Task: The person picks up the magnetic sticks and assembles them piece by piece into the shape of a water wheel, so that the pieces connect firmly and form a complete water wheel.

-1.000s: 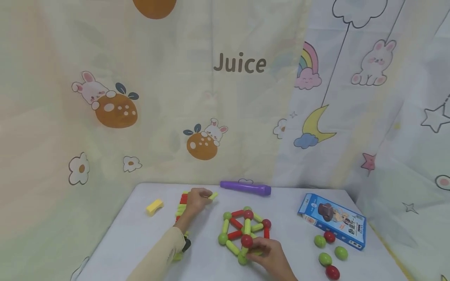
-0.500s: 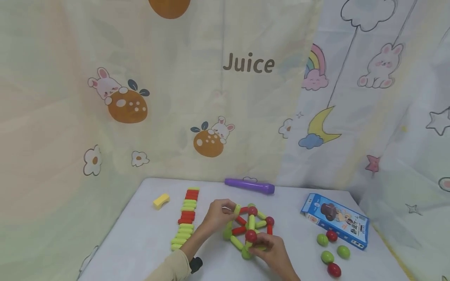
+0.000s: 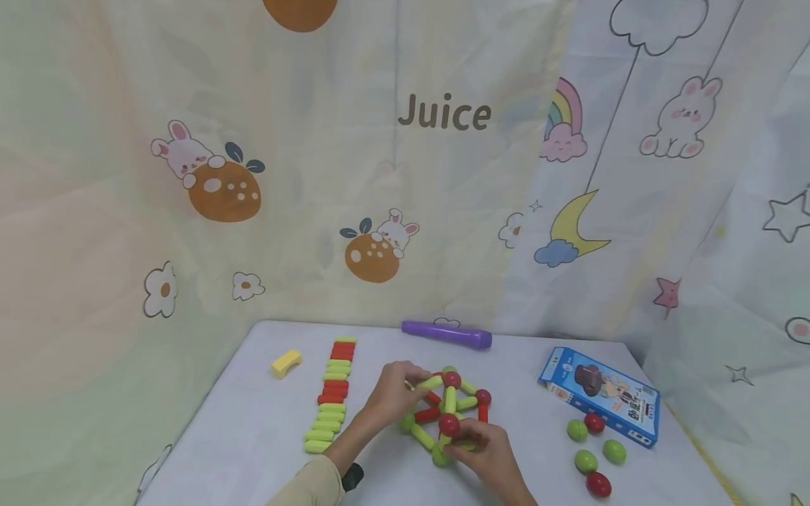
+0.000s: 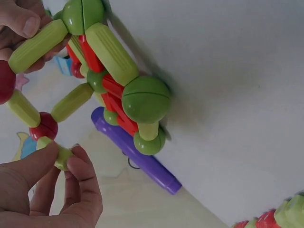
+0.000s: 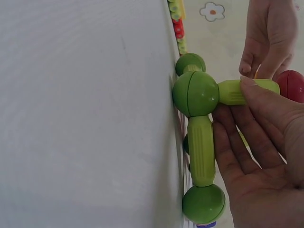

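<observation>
Head view shows both hands at a rod-and-ball frame standing near the middle of the white table. Left hand pinches a yellow-green rod between thumb and fingertips at the frame's upper left, its far end touching a red ball; the left wrist view shows the same pinch, with the rod's end caught between thumb and forefinger. Right hand curls round the near side of the frame below another red ball; in the right wrist view its thumb lies on a green rod that joins a green ball resting on the tabletop. A row of spare rods, red and yellow-green, lies just left of the left forearm, with a yellow block farther left near the table's edge. A purple pen lies along the far edge by the curtain. To the right, a blue box lies flat and closed near the right edge; five loose balls sit just before it. Bare tabletop lies between the frame and those balls, and in front of the rod row.
</observation>
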The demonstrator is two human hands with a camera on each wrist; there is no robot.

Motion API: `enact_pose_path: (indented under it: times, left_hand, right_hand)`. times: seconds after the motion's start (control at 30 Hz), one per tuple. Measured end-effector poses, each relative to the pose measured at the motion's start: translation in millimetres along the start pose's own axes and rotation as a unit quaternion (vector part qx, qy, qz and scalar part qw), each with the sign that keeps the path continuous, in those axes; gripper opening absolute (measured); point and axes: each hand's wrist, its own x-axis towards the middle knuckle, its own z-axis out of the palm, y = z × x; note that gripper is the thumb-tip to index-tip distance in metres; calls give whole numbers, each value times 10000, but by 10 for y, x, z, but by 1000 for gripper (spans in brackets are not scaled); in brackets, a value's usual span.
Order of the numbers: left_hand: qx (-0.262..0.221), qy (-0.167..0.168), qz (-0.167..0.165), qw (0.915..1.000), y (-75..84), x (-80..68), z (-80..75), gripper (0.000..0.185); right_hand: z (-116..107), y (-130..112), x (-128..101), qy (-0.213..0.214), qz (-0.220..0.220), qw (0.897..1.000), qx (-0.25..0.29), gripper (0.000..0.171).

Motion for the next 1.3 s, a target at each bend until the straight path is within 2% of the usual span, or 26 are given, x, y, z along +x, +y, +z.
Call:
enact_pose_path:
  times: [0.23, 0.37, 0.53, 0.6, 0.7, 0.77, 0.83, 0.9, 0.97, 1.03, 1.13, 1.23, 1.3]
  left_hand:
    - [326, -15, 148, 9994, 50, 56, 16, 25]
    - [224, -103, 123, 9996, 40, 49, -4, 28]
    - [94, -289, 248, 9992, -43, 25, -81, 32]
    - [163, -399, 226, 9988, -88, 9, -123, 38]
    - [420, -748, -70, 9963, -150, -31, -176, 52]
    - [784, -1090, -227, 9907, -201, -52, -184, 63]
    - [1237, -1478, -213, 9810, -271, -59, -162, 72]
    - [1707, -1777, -39, 9691, -345, -63, -131, 78]
    - [2098, -1871, 99, 9596, -413, -71, -106, 78]
    - [2412, -1817, 193, 9531, -457, -98, -85, 76]
    - [2896, -1532, 452, 9437, -469, -162, -46, 71]
    - [3341, -1259, 674, 9317, -411, -243, 21, 65]
    - [3562, -1182, 649, 9246, -344, -300, 67, 61]
  right_hand:
    - [-16, 20, 5, -7, -17, 10000, -63, 28]
    - [-21, 35, 7, -63, -25, 9999, -75, 27]
    - [-37, 38, 1, -165, -5, 9998, -118, 29]
    - [-48, 40, -2, -217, -33, 9996, -190, 30]
    - [-65, 46, -15, -262, -68, 9988, -401, 31]
    - [-75, 53, -28, -264, -75, 9980, -574, 32]
    - [-76, 59, -44, -188, -44, 9969, -769, 33]
    - [-71, 62, -57, -93, 9, 9960, -888, 33]
    - [-67, 60, -64, 6, 40, 9947, -1023, 33]
    - [-75, 51, -73, 100, 79, 9938, -1104, 34]
    - [-127, 44, -100, 261, 208, 9920, -1215, 38]
    - [-216, 55, -114, 524, 448, 9905, -1190, 41]
    - [-283, 72, -103, 712, 592, 9890, -1149, 40]
